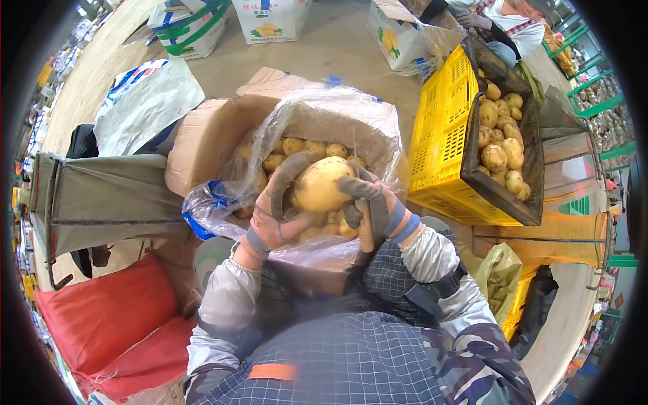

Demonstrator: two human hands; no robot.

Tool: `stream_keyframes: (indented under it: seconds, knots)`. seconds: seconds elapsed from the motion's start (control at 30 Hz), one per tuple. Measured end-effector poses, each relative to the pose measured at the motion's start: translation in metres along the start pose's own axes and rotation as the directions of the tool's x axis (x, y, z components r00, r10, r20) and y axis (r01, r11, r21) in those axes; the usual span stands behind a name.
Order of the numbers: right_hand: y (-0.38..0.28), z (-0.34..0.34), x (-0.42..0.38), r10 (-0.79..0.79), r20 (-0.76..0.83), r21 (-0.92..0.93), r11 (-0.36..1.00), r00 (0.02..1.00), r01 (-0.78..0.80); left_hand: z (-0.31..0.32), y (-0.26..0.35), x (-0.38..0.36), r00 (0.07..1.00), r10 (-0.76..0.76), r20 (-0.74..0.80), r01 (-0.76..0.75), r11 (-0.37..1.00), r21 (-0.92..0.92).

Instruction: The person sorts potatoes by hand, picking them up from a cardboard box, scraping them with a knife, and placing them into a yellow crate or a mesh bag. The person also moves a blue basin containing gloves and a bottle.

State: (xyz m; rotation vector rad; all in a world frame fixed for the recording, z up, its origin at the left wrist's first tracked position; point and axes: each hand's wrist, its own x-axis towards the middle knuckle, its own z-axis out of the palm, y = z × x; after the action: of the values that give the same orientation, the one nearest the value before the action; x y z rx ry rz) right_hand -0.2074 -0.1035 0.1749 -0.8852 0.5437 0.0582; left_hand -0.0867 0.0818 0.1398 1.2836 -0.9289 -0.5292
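Potato point(318, 183) clamped btwn left hand point(275, 209) & right hand point(375, 206) grip, above box point(202, 138) w/ more potatoes point(314, 147)

a cardboard box point(202, 135) with potatoes in a plastic liner point(324, 115) lies in front — right of it a crate point(439, 135) holds potatoes, sacks point(108, 317) lie left.

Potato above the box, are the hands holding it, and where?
Yes: both gloved hands grip the potato, left hand on its left side, right hand on its right.
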Motion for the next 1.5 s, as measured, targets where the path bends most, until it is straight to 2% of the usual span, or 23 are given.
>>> stream_keyframes:
  seconds: [0.13,0.17,0.2,0.27,0.33,0.37,0.47,0.5,0.57,0.63,0.7,0.8,0.93,1.03,1.07,1.1,1.17,1.2,1.3,1.37,1.4,1.47,1.5]
  knots:
    - [0.020,-0.013,0.009,-0.233,0.024,-0.086,0.968,0.972,0.235,-0.004,-0.004,0.000,0.984,-0.174,-0.026,0.160,0.946,-0.282]
    - [0.018,-0.021,0.009,-0.231,0.037,-0.032,0.972,0.972,0.232,-0.012,-0.002,0.003,0.972,-0.232,-0.047,0.213,0.942,-0.259]
    - [0.016,-0.029,0.009,-0.229,0.051,0.022,0.973,0.972,0.228,-0.013,-0.002,0.004,0.963,-0.245,-0.110,0.188,0.907,-0.378]
    - [0.006,-0.085,0.016,-0.304,-0.080,0.039,0.951,0.949,0.308,-0.025,-0.005,0.008,0.880,-0.334,-0.339,0.241,0.927,-0.288]
    - [-0.011,-0.168,0.004,-0.529,-0.199,-0.037,0.845,0.825,0.533,-0.047,-0.034,-0.004,0.814,-0.441,-0.378,0.333,0.888,-0.318]
    - [-0.035,-0.174,-0.013,-0.564,-0.215,0.070,0.805,0.797,0.589,-0.054,-0.050,-0.007,0.781,-0.480,-0.400,0.366,0.870,-0.330]
    - [-0.083,-0.192,-0.053,-0.597,-0.370,0.346,0.623,0.712,0.701,-0.050,-0.074,-0.013,0.734,-0.632,-0.249,0.623,0.773,-0.124]
    - [-0.086,-0.214,-0.056,-0.564,-0.458,0.419,0.545,0.687,0.726,-0.041,-0.092,-0.014,0.767,-0.591,-0.250,0.618,0.785,0.042]
    - [-0.094,-0.189,-0.064,-0.530,-0.505,0.388,0.566,0.681,0.728,-0.021,-0.116,-0.016,0.757,-0.643,-0.122,0.649,0.715,0.261]
    - [-0.083,-0.157,-0.056,-0.564,-0.407,0.315,0.652,0.718,0.690,0.002,-0.118,-0.010,0.690,-0.724,-0.015,0.627,0.587,0.512]
    - [-0.048,-0.137,-0.033,-0.630,-0.360,0.015,0.734,0.688,0.679,0.031,-0.106,0.000,0.570,-0.820,0.042,0.514,0.397,0.760]
    - [-0.016,-0.112,-0.016,-0.700,-0.195,-0.489,0.676,0.687,0.550,0.065,-0.109,-0.005,0.461,-0.849,0.258,0.360,0.445,0.820]
    - [-0.005,-0.096,-0.017,-0.707,-0.013,-0.558,0.592,0.707,0.581,0.101,-0.132,-0.006,0.433,-0.893,0.119,0.548,0.366,0.752]
    - [-0.017,-0.070,-0.028,-0.507,-0.151,-0.347,0.831,0.849,0.435,0.102,-0.159,-0.009,0.389,-0.918,0.077,0.657,0.335,0.675]
    - [-0.021,-0.065,-0.029,-0.379,-0.218,-0.207,0.918,0.899,0.337,0.094,-0.159,-0.007,0.404,-0.882,0.240,0.561,0.447,0.697]
    - [-0.018,-0.070,-0.025,-0.395,-0.199,-0.210,0.911,0.897,0.355,0.083,-0.159,-0.005,0.399,-0.827,0.397,0.459,0.555,0.693]
    - [-0.021,-0.068,-0.025,-0.380,-0.197,-0.206,0.917,0.904,0.341,0.073,-0.156,-0.002,0.308,-0.799,0.516,0.494,0.598,0.631]
    - [-0.022,-0.067,-0.026,-0.372,-0.198,-0.205,0.920,0.907,0.333,0.072,-0.154,-0.001,0.241,-0.836,0.494,0.618,0.524,0.585]
    - [-0.018,-0.067,-0.020,-0.389,-0.156,-0.230,0.908,0.908,0.350,0.074,-0.154,-0.001,0.155,-0.843,0.516,0.668,0.474,0.574]
    - [-0.011,-0.068,-0.014,-0.362,-0.189,-0.256,0.916,0.913,0.309,0.067,-0.168,-0.008,0.192,-0.793,0.578,0.756,0.495,0.427]
    - [-0.011,-0.069,-0.011,-0.351,-0.208,-0.269,0.918,0.913,0.292,0.056,-0.190,-0.022,0.243,-0.751,0.613,0.847,0.472,0.243]
    - [-0.015,-0.064,-0.016,-0.348,-0.215,-0.237,0.925,0.913,0.297,0.054,-0.176,-0.019,0.281,-0.682,0.675,0.959,0.213,-0.185]
    - [-0.016,-0.061,-0.018,-0.342,-0.218,-0.221,0.929,0.914,0.296,0.053,-0.168,-0.018,0.277,-0.647,0.710,0.920,-0.033,-0.389]
